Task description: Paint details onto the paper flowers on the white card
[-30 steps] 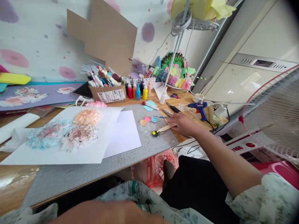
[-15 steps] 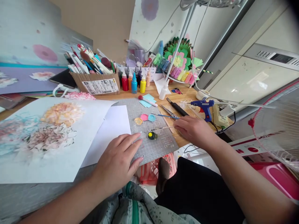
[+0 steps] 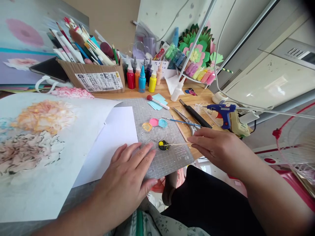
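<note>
In my right hand (image 3: 216, 147), closed fingers pinch a thin pale stick (image 3: 180, 144). Its far end reaches into a well of black and yellow paint (image 3: 162, 145). This well belongs to a clear palette (image 3: 159, 134), where orange paint (image 3: 147, 127), pink paint (image 3: 154, 122) and blue paint (image 3: 162, 123) fill other wells. My left hand (image 3: 128, 173) lies flat with fingers spread, over the edge of a white sheet (image 3: 108, 137) and the grey cutting mat (image 3: 177, 157), just left of the palette. Beyond my right hand lie a blue-handled paintbrush (image 3: 180, 122) and scissors (image 3: 185, 118).
Painted flower paper (image 3: 36, 183) covers the left side. Behind stand a cardboard box (image 3: 98, 82) of brushes and pens and several paint bottles (image 3: 142, 82). A makeup brush (image 3: 158, 102), a black-handled knife (image 3: 197, 114) and a blue glue gun (image 3: 222, 113) lie toward the right.
My right hand has turned and brought the stick's end down into the black and yellow paint. My left hand stays flat. The view has moved closer to the table.
</note>
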Available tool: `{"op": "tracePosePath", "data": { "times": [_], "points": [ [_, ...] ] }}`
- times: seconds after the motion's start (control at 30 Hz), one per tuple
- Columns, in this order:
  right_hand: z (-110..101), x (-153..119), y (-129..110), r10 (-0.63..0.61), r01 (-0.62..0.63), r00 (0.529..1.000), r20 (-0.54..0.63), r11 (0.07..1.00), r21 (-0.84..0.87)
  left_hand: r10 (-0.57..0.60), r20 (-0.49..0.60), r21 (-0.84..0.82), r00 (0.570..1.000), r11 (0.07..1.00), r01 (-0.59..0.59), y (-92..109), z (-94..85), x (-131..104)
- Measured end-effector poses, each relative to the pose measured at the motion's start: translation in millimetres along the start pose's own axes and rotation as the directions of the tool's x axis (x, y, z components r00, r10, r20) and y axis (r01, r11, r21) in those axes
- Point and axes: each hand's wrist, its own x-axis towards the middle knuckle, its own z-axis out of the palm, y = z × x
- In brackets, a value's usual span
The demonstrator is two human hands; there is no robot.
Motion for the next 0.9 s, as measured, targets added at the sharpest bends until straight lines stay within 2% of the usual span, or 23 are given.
{"op": "tracePosePath", "data": {
  "times": [0.2,0.33,0.43,0.5,0.67,0.77,0.9],
  "points": [
    [-5.7,-2.2,0.8,0.008,0.002,0.997,-0.071,0.989,0.145,0.039,-0.014,0.033,0.999,0.999,-0.038,-2.0,0.9,-2.9],
    [-14.0,-9.6,7.5,0.123,-0.091,0.983,-0.135,0.971,0.220,0.010,-0.054,-0.003,0.998,1.000,-0.011,-2.9,1.1,-5.1],
    [-20.6,-15.8,12.0,0.152,-0.103,0.972,-0.180,0.962,0.254,-0.010,-0.058,-0.019,0.998,1.000,0.009,-2.9,0.9,-5.6],
    [-23.5,-18.0,13.2,0.133,-0.089,0.976,-0.172,0.967,0.240,-0.012,-0.052,-0.012,0.999,1.000,0.011,-2.6,1.0,-5.2],
    [-23.7,-9.3,6.3,0.064,-0.051,0.996,-0.064,0.981,0.189,0.006,-0.014,0.031,1.000,1.000,-0.006,-1.9,3.0,-2.6],
    [-15.0,6.9,-3.5,0.088,-0.037,0.989,-0.121,0.928,0.370,0.033,-0.023,0.054,0.999,0.998,-0.032,-2.0,4.4,-2.0],
    [5.7,29.8,-14.6,0.141,0.028,0.967,-0.211,0.768,0.639,0.063,-0.037,0.070,0.997,0.996,-0.061,-3.0,4.8,-2.9]
  ]
}}
